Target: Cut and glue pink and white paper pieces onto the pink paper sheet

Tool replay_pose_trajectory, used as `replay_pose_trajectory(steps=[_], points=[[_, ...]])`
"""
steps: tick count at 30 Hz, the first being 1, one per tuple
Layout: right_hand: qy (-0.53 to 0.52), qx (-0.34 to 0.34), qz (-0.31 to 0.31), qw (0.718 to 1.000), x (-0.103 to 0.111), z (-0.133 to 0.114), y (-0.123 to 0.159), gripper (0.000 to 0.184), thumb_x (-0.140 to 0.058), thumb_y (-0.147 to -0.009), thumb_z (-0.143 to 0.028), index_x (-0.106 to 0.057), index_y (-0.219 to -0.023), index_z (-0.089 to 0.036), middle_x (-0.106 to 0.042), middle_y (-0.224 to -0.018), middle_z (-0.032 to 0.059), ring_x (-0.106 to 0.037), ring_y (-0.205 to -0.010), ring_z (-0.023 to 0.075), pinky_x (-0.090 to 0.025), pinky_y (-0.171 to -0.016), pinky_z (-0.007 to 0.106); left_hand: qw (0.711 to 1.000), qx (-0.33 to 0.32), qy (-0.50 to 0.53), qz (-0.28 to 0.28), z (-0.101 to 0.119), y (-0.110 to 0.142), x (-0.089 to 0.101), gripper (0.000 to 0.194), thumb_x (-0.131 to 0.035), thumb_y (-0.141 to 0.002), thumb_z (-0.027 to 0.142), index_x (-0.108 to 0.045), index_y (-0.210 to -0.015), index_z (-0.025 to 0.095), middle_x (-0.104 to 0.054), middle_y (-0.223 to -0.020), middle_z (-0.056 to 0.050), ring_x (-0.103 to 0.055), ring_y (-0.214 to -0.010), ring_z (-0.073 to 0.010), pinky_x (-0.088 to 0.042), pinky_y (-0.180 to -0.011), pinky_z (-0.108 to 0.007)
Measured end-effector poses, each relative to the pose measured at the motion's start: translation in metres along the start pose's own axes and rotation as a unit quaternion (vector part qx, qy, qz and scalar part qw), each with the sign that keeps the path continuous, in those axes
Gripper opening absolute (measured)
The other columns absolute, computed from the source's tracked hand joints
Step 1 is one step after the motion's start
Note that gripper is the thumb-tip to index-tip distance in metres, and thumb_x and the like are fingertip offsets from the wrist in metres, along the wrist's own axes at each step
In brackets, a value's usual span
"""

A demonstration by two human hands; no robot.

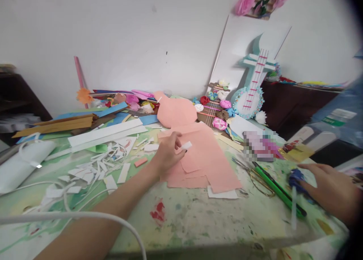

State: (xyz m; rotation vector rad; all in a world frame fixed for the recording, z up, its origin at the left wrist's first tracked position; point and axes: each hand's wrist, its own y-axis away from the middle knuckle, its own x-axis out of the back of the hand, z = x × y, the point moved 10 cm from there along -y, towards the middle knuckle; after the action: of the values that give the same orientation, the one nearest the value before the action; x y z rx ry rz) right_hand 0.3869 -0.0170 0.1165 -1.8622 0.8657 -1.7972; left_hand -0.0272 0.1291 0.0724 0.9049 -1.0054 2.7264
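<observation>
My left hand (170, 152) pinches a small white paper piece (186, 145) between thumb and fingers. It is above salmon-pink paper sheets (221, 161) on the table. Behind them lies a rounded salmon-pink cutout (177, 112) with a narrow neck. At the right, my right hand (331, 188) is closed around a dark blue glue gun (297, 177), partly hidden by the fingers. A translucent glue stick (294, 211) juts from it towards me. Left of that hand lie a green utility knife (279, 190) and gold-handled scissors (262, 184).
White paper scraps (99, 167) and a white cord (107, 216) spread over the left side. Colored paper strips (65, 124) are stacked behind. A paper lute-like model (251, 90) leans at the back right. A plastic bottle (334, 120) stands far right.
</observation>
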Motion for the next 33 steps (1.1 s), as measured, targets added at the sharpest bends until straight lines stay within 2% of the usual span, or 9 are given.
replay_pose_trajectory(steps=[2,6,8,10,14,17,21,28,33], points=[[-0.039,0.096,-0.029,0.994,0.001,-0.079,0.002,0.016,-0.063,-0.077,-0.027,-0.071,-0.091,-0.022,-0.070,-0.094,0.0149,-0.065,-0.086,0.0283,-0.046,-0.071,0.041,0.995,-0.077,-0.064,0.003,0.022,0.007,-0.003,0.037,-0.059,-0.076,0.020,-0.045,-0.111,0.018,-0.058,-0.080,0.000,-0.057,-0.073,-0.0158,-0.046,-0.071,-0.030],[-0.198,0.216,0.004,0.956,0.006,-0.224,0.010,0.005,-0.063,-0.083,-0.025,-0.067,-0.084,-0.022,-0.069,-0.083,0.0066,-0.062,-0.079,0.0211,-0.048,-0.070,0.033,0.974,-0.160,-0.162,-0.012,0.052,0.020,-0.014,0.035,-0.053,-0.079,0.016,-0.043,-0.113,0.015,-0.059,-0.085,-0.005,-0.058,-0.078,-0.0207,-0.049,-0.074,-0.036],[-0.235,0.236,0.013,0.943,-0.004,-0.270,0.011,0.006,-0.063,-0.083,-0.020,-0.065,-0.078,-0.019,-0.069,-0.078,0.0058,-0.059,-0.075,0.0202,-0.048,-0.070,0.033,0.964,-0.185,-0.188,-0.007,0.062,0.024,-0.016,0.033,-0.051,-0.080,0.016,-0.044,-0.112,0.013,-0.059,-0.086,-0.007,-0.057,-0.080,-0.0228,-0.050,-0.075,-0.038],[-0.226,0.223,0.017,0.948,-0.019,-0.294,0.007,0.009,-0.064,-0.082,-0.019,-0.063,-0.074,-0.017,-0.067,-0.074,0.0062,-0.056,-0.076,0.0217,-0.046,-0.068,0.033,0.958,-0.205,-0.200,-0.004,0.068,0.027,-0.018,0.033,-0.050,-0.080,0.014,-0.044,-0.112,0.011,-0.059,-0.088,-0.009,-0.057,-0.083,-0.0243,-0.050,-0.076,-0.039],[-0.168,0.200,0.022,0.965,-0.040,-0.306,0.001,0.017,-0.066,-0.081,-0.023,-0.062,-0.066,-0.016,-0.065,-0.068,0.0067,-0.050,-0.073,0.0227,-0.043,-0.066,0.034,0.956,-0.192,-0.221,-0.004,0.061,0.026,-0.020,0.032,-0.049,-0.079,0.010,-0.046,-0.111,0.010,-0.059,-0.089,-0.010,-0.056,-0.084,-0.0254,-0.050,-0.077,-0.039],[-0.150,0.198,0.027,0.968,-0.047,-0.305,0.001,0.020,-0.067,-0.081,-0.027,-0.062,-0.064,-0.016,-0.064,-0.065,0.0064,-0.048,-0.070,0.0218,-0.042,-0.064,0.033,0.953,-0.170,-0.249,-0.016,0.052,0.024,-0.025,0.031,-0.050,-0.080,0.011,-0.047,-0.111,0.010,-0.058,-0.088,-0.010,-0.055,-0.082,-0.0258,-0.050,-0.075,-0.040],[-0.149,0.201,0.030,0.968,-0.052,-0.306,0.003,0.020,-0.069,-0.079,-0.026,-0.061,-0.062,-0.016,-0.064,-0.062,0.0051,-0.048,-0.068,0.0209,-0.040,-0.062,0.032,0.942,-0.192,-0.275,-0.017,0.056,0.025,-0.030,0.031,-0.047,-0.085,0.014,-0.046,-0.115,0.007,-0.059,-0.090,-0.012,-0.055,-0.084,-0.0264,-0.049,-0.075,-0.040],[-0.119,0.181,0.005,0.976,-0.063,-0.304,0.001,0.023,-0.069,-0.074,-0.019,-0.057,-0.054,-0.017,-0.061,-0.054,0.0039,-0.048,-0.063,0.0200,-0.036,-0.056,0.029,0.893,-0.238,-0.374,-0.080,0.069,0.034,-0.048,0.020,-0.039,-0.086,0.009,-0.057,-0.094,0.011,-0.061,-0.097,-0.015,-0.054,-0.077,-0.0243,-0.045,-0.069,-0.038],[-0.128,0.144,-0.034,0.981,-0.069,-0.295,-0.001,0.018,-0.067,-0.074,-0.019,-0.058,-0.058,-0.018,-0.064,-0.057,0.0047,-0.050,-0.064,0.0207,-0.035,-0.055,0.029,0.879,-0.239,-0.411,-0.041,0.078,0.034,-0.047,0.036,-0.034,-0.089,0.008,-0.048,-0.122,0.003,-0.063,-0.096,-0.016,-0.054,-0.074,-0.0233,-0.043,-0.068,-0.038]])
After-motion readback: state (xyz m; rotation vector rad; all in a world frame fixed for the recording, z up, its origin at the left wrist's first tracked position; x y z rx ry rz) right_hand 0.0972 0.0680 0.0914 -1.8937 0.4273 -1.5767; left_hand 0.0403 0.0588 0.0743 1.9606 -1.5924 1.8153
